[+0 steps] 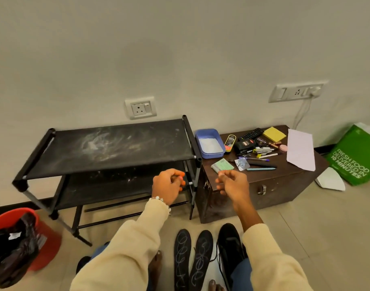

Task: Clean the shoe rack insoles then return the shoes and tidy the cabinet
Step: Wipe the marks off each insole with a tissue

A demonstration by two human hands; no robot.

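Between steps: my left hand [168,183] and right hand [232,182] hover apart, loosely curled, empty, before the dusty rack [117,148]; insoles [192,259] below await cleaning.

Black insoles [192,261] with white scribbles; black rack [108,152], seemingly white-smudged.

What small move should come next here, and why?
Probably lower the right hand to the two insoles on the floor and pick one up. Both hands hover empty in front of the shoe rack, the left hand with fingers loosely curled. The insoles bear chalky scribbles, so cleaning looks undone, and the black shoe lies beside them.
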